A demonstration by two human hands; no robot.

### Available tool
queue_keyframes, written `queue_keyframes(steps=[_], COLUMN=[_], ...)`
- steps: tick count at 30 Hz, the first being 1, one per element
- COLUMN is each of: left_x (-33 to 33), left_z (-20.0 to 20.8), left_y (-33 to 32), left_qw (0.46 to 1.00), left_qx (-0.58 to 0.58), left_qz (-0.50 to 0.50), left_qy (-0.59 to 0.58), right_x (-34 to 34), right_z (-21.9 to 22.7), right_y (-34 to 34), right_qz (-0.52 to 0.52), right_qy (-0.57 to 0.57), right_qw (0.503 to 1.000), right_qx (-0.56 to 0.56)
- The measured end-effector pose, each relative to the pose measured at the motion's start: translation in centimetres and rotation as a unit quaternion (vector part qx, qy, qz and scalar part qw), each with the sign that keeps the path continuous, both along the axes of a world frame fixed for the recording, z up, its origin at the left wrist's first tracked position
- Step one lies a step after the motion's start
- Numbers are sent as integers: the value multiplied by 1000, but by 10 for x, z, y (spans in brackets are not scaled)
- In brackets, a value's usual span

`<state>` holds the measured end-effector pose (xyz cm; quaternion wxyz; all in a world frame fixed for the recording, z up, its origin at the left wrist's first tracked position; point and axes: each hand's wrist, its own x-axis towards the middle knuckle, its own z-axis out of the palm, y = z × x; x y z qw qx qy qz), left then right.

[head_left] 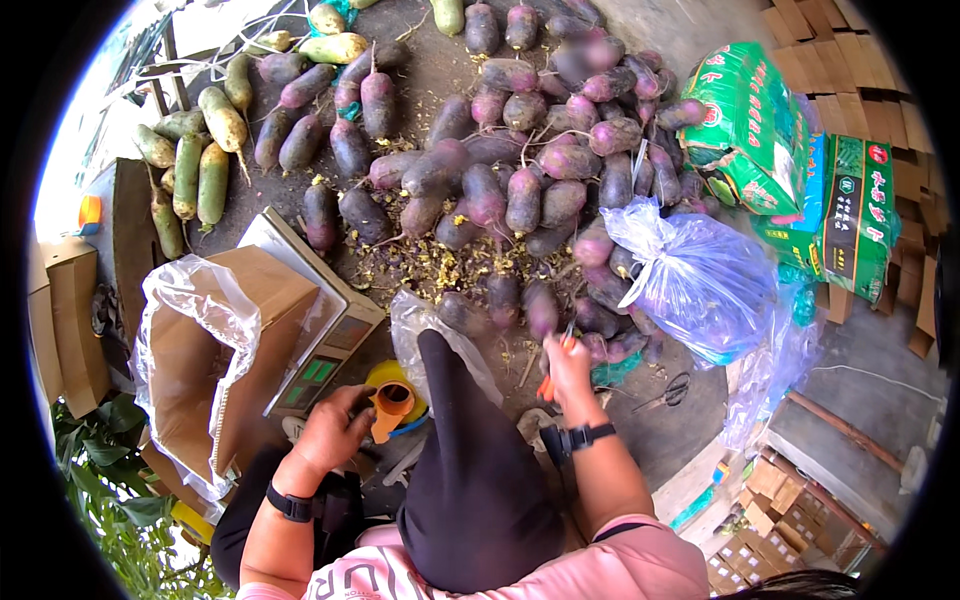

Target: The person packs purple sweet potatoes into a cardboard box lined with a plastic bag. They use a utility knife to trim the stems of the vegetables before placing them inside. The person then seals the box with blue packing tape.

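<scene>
My right hand [571, 375] is closed round a pair of orange-handled shears [546, 388], their narrow tip pointing at the purple radishes. Just beyond it lies a purple radish [541, 308], slightly blurred. My left hand [338, 428] hangs at the lower left with thumb and fingers apart, beside a roll of brown tape [395, 397]. It holds nothing that I can see. A big heap of purple radishes [525, 200] spreads across the ground ahead, with trimmed yellowish leaf bits [455, 268] among them.
At the left, a scale [335, 330] adjoins a cardboard box [265, 285] lined with clear plastic. Green radishes [213, 183] lie at the upper left. Right of the heap are a tied bag [695, 285] and green printed sacks [745, 125]. Black scissors [672, 390] lie on the floor.
</scene>
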<state>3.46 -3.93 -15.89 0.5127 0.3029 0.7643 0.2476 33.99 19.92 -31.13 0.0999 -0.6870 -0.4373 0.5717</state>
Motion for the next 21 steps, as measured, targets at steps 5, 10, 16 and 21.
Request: queue_keyframes(steps=[5,10,16,21], left_x=[6,9,5,3], left_z=[-8,-10,-7,-12], left_y=[1,1,6,5], left_qw=[1000,999,999,999], left_qx=[-8,-7,-5,0], left_qz=[-19,-49,-40,-43], left_qy=[-4,8,7,13], right_x=[40,-29,-151,-196], right_z=[27,51,21,2], right_y=[-23,26,103,106], right_qz=[302,305,170,82], right_qy=[-218,-199,-142,-142], right_qw=[923,900,932,961], right_qx=[92,241,289,224])
